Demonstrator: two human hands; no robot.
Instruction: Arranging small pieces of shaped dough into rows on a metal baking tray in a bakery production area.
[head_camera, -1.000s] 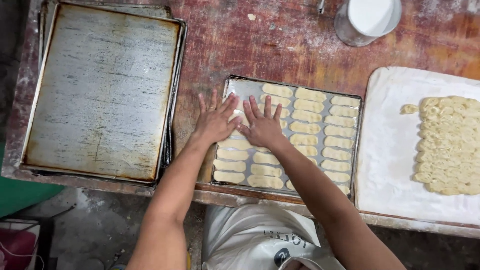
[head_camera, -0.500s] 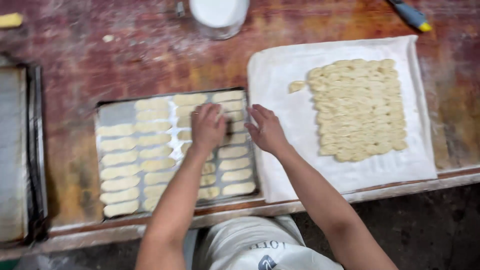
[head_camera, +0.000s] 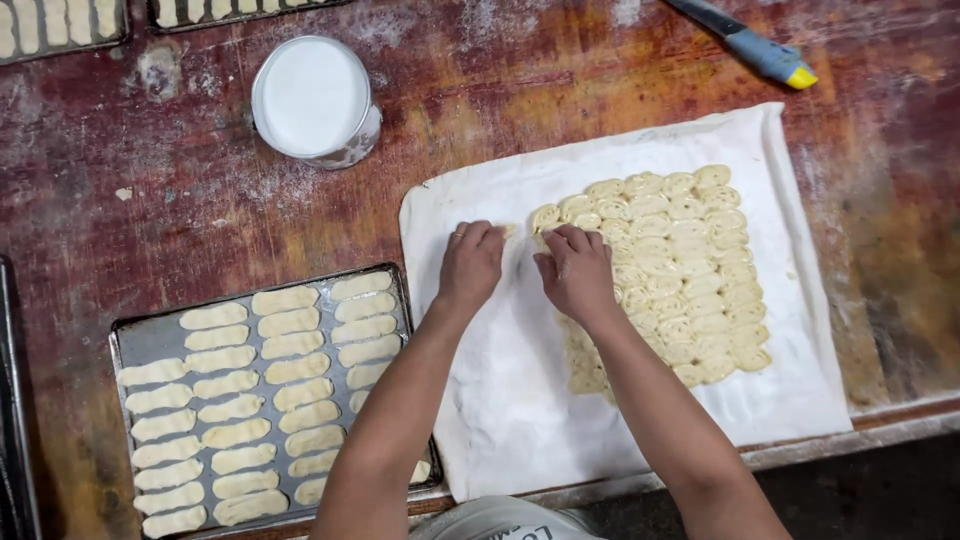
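1. Hands were found at the left edge of the block of cut dough pieces (head_camera: 665, 280), which lay on a white floured cloth (head_camera: 500, 430) on the worn red table (head_camera: 150, 200).
2. Left hand (head_camera: 470, 265) had its fingers curled shut around a small dough piece (head_camera: 509, 230) at the fingertips, just left of the block.
3. Right hand (head_camera: 577, 272) rested on the block's near-left corner with fingers bent down onto the pieces; whether it gripped one could not be told.
4. Metal baking tray (head_camera: 140, 335) stood to the left, holding rows of elongated shaped pieces (head_camera: 250, 400), with a bare strip along its left rim.
5. Judgement: the step in hand was picking single pieces off the block for shaping.
6. Judgement: the next move would call for separating one piece cleanly without dragging its neighbours.
7. Also noted: a white-filled round container (head_camera: 312, 98) and a blue-handled tool (head_camera: 750, 45) farther back.
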